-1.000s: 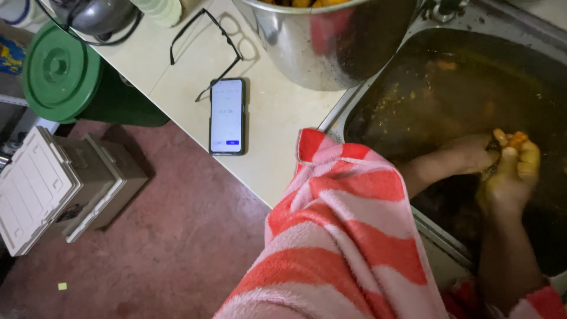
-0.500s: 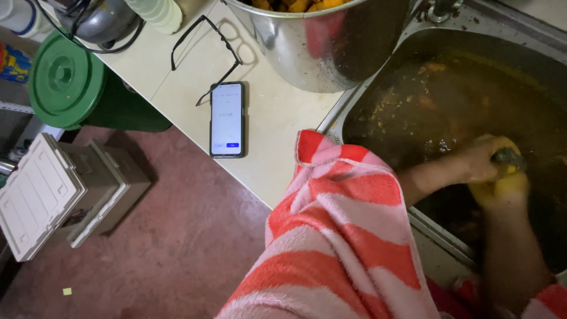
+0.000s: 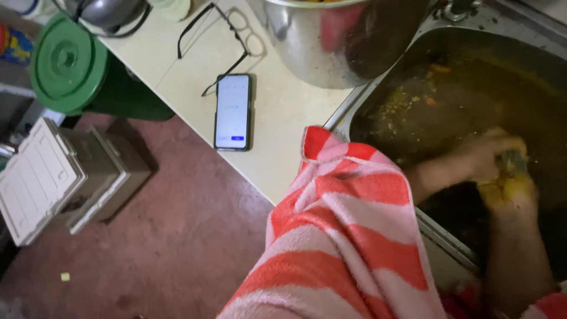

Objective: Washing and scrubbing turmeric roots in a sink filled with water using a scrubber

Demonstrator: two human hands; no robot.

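Both my hands are down in a steel sink (image 3: 354, 106) full of murky brown water with orange scraps floating in it. My right hand (image 3: 509, 190) comes up from the bottom edge and grips a yellow-green item (image 3: 502, 180), too blurred to tell its kind. My left hand (image 3: 481, 155) reaches in from the left and curls over the item's dark green top end. A red and pink striped towel (image 3: 348, 236) hangs over my left arm and hides most of it.
A big steel pot (image 3: 342, 41) stands on the cream counter (image 3: 283, 142) beside the sink. A lit phone (image 3: 232, 111) and a pair of glasses (image 3: 221, 35) lie left of it. A green lidded bucket (image 3: 68, 65) and a grey box with an open white lid (image 3: 65, 177) stand on the red floor.
My right hand, held up with yellow-orange bits a second ago, has sunk lower into the sink. My left hand has closed over it, so both now clasp the same item.
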